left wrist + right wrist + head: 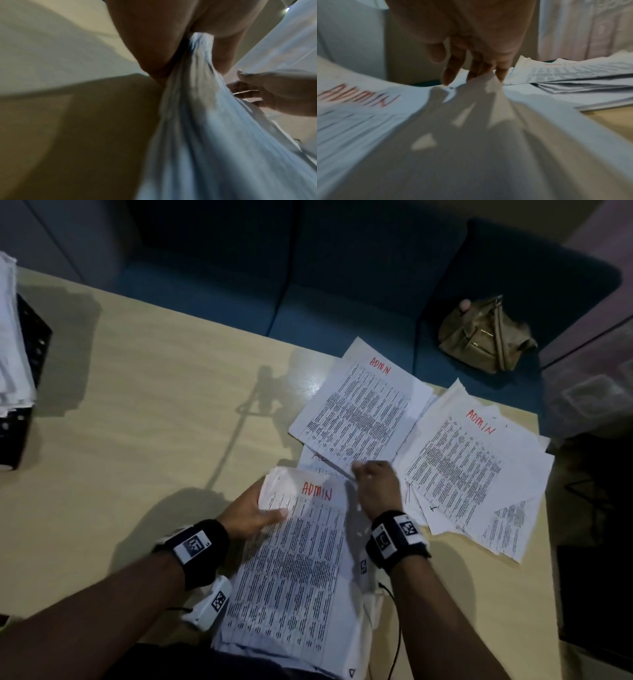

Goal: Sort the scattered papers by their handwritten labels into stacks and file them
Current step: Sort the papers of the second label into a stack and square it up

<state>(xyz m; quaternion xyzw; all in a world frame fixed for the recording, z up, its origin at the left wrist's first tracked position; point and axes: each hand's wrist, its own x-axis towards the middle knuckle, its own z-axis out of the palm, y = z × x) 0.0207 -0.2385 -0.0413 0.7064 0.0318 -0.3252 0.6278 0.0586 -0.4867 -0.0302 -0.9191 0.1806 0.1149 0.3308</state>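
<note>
A thick stack of printed papers (291,570), its top sheet marked ADMIN in red, lies tilted at the near edge of the table. My left hand (253,508) grips its upper left corner, thumb on top; the left wrist view shows that hand (154,40) clamping the bundle (205,135). My right hand (376,484) pinches the stack's upper right corner, fingertips (479,73) on the raised paper edge (471,135). Beyond lies a loose ADMIN sheet (359,412). To the right is a messy ADMIN pile (472,467), which the right wrist view shows as layered sheets (573,75).
The wooden table (154,405) stretches left to a black mesh tray (24,392) heaped with white papers (8,337). Behind the table is a blue sofa (342,285) with an olive bag (486,337) on it. A black cable (397,628) hangs by my right forearm.
</note>
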